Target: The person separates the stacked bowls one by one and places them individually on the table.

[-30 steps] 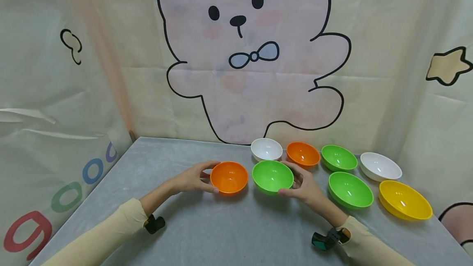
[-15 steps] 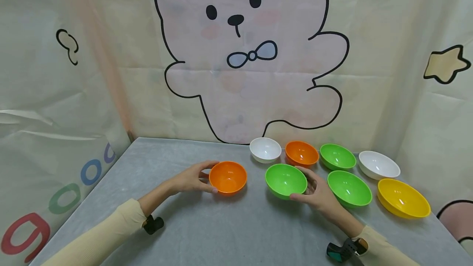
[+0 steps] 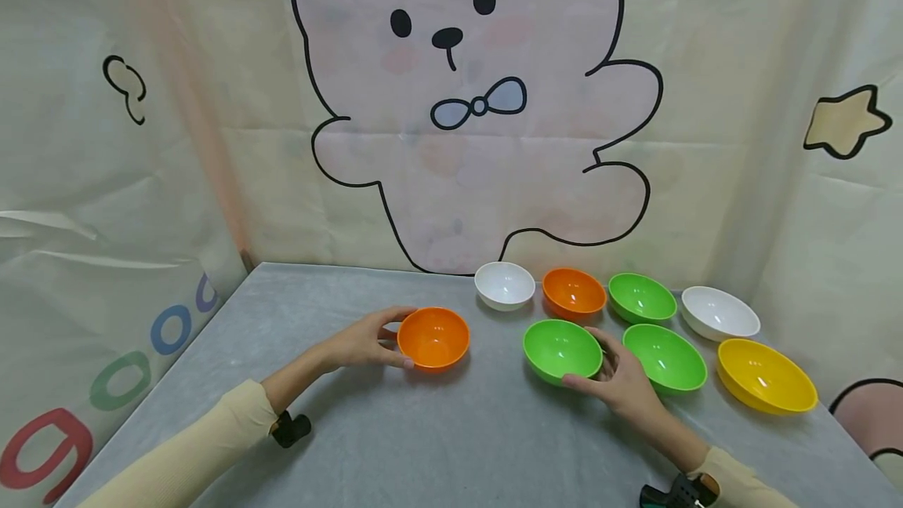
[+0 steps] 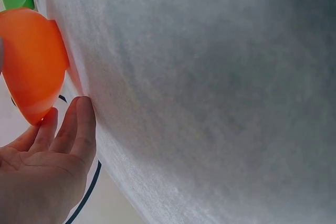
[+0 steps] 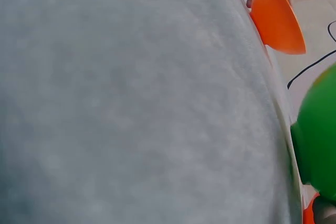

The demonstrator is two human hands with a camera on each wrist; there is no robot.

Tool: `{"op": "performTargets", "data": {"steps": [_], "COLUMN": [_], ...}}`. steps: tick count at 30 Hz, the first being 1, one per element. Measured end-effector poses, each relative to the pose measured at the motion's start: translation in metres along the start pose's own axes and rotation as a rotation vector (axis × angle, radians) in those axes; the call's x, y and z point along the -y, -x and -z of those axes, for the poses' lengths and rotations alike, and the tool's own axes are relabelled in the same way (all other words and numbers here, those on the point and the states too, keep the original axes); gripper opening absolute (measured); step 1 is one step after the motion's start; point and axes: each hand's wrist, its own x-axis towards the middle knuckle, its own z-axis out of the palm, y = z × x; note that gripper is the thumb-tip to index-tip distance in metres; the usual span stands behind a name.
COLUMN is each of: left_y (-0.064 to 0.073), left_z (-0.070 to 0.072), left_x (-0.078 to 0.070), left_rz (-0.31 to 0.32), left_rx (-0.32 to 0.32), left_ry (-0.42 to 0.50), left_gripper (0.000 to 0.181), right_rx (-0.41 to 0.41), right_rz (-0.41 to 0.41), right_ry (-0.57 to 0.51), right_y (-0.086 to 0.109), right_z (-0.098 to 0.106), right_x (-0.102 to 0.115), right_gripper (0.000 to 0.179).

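An orange bowl (image 3: 433, 338) stands upright left of the middle of the table. My left hand (image 3: 365, 342) holds its left side, thumb at the near side and fingers at the far side. In the left wrist view the fingertips of this hand (image 4: 50, 156) meet the rim of the orange bowl (image 4: 34, 61). To the right is a green bowl (image 3: 562, 351), upright. My right hand (image 3: 624, 382) grips its right side, thumb in front, other fingers partly hidden behind. The right wrist view shows the green bowl's foot (image 5: 300, 153) close at the cloth.
Behind stand a white bowl (image 3: 504, 286), a second orange bowl (image 3: 574, 293), another green bowl (image 3: 641, 297) and a wide white bowl (image 3: 719, 313). A larger green bowl (image 3: 665, 358) and a yellow bowl (image 3: 766, 376) stand right of my right hand. Grey cloth (image 3: 451, 445) covers the table.
My right hand has moved the green bowl right and slightly nearer, away from the orange bowl. My left hand keeps its hold on the orange bowl, which stays in place.
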Motion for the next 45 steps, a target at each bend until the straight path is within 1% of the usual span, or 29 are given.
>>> {"op": "performTargets", "data": {"steps": [6,15,20,26,31,37,42,45], "left_y": [0.0005,-0.0001,-0.0006,-0.0008,0.0005,0.0014,0.0015,0.0014], "left_z": [0.0005,0.0005,0.0003,0.0005,0.0004,0.0004,0.0003,0.0002], "left_x": [-0.0002,0.0003,0.0017,0.0026,0.0002,-0.0022,-0.0022,-0.0023], "left_rz": [-0.002,0.003,0.008,0.0,-0.016,-0.027,-0.018,-0.015], "left_rx": [0.0,0.002,0.001,0.001,0.007,0.012,0.013,0.013], "left_ry": [-0.003,-0.005,-0.002,0.004,0.015,0.021,0.009,0.009], "left_gripper": [0.084,0.083,0.083,0.084,0.086,0.086,0.086,0.086], "right_rx": [-0.026,-0.032,-0.041,-0.055,-0.054,-0.052,-0.051,-0.053], "right_rz": [-0.012,-0.047,-0.041,-0.023,-0.008,-0.018,-0.026,-0.032], "right_ry": [-0.005,-0.013,-0.023,0.002,0.003,-0.013,0.008,0.053], "right_y": [0.0007,0.0002,-0.0004,-0.0007,0.0001,0.0011,0.0012,0.001], "right_z": [-0.0015,-0.0041,-0.0044,-0.0049,-0.0051,-0.0045,-0.0045,-0.0042], "right_x": [-0.0021,-0.0009,-0.0005,-0.0012,-0.0018,-0.0008,-0.0006,0.0002], "right_gripper": [0.092,0.098,0.099,0.097,0.094,0.099,0.104,0.108]}}
